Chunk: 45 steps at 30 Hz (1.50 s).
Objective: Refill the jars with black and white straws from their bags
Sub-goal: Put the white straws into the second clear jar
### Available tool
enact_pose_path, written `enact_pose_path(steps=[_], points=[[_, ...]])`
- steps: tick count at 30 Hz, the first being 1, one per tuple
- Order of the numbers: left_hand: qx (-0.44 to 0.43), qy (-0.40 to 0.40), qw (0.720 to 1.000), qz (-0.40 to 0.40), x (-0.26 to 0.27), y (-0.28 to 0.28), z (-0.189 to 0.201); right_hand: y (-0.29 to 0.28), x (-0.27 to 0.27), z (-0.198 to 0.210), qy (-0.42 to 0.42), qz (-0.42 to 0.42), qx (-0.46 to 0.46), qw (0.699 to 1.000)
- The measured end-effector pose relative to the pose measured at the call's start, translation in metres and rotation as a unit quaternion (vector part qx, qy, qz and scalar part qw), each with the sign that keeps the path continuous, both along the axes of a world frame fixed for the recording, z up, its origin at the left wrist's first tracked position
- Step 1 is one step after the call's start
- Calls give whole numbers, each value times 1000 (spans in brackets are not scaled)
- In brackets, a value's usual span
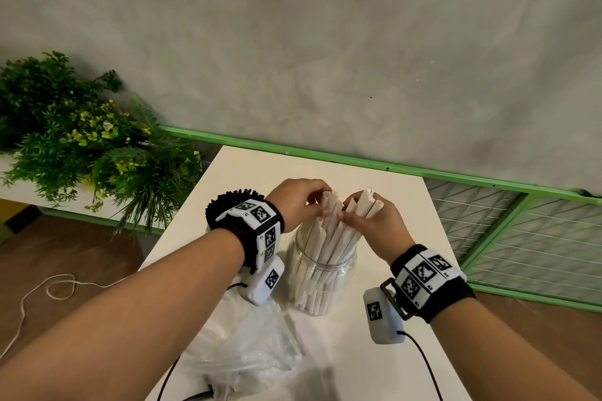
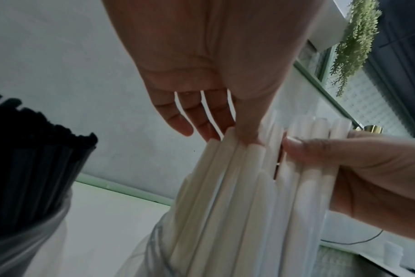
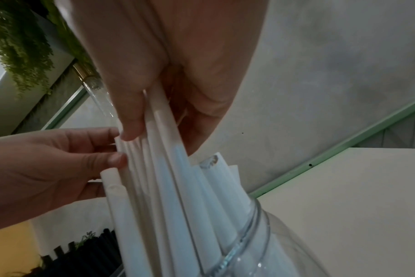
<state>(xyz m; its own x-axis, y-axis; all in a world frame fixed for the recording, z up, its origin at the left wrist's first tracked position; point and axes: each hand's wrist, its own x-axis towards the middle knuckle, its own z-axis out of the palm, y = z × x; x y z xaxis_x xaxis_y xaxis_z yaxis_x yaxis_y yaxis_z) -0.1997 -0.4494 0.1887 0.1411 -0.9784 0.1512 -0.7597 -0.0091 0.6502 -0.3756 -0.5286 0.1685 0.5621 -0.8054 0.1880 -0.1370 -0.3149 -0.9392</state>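
A clear jar (image 1: 321, 273) stands mid-worktop (image 1: 374, 192), packed with white straws (image 1: 329, 238) that fan out above its mouth. The left hand (image 1: 294, 202) pinches a few straw tops between thumb and fingertips; the right hand (image 1: 374, 220) is curled round a small bunch just beside it. Black straws (image 2: 36, 168) stand left, seemingly in a second jar. A crumpled clear bag (image 1: 247, 345) lies near.
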Motion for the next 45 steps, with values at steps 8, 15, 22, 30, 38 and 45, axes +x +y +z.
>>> enact_pose_path(steps=[8,15,22,30,38,45], points=[[25,62,998,-11,-6,16,-6,2,0,2,51,14,-36,998],[-105,80,990,46,-7,22,-20,6,-4,12,41,7,-47,998],[-117,-124,985,-5,-14,27,-25,7,-5,15,4,-25,-85,996],[-54,-172,984,-10,-21,34,-40,20,-4,2,-25,-51,-139,989],[-115,13,993,23,-36,18,-9,21,-2,-7,27,-9,-205,978],[-83,-100,991,14,-22,25,-28,11,-15,-12,109,38,-208,971]])
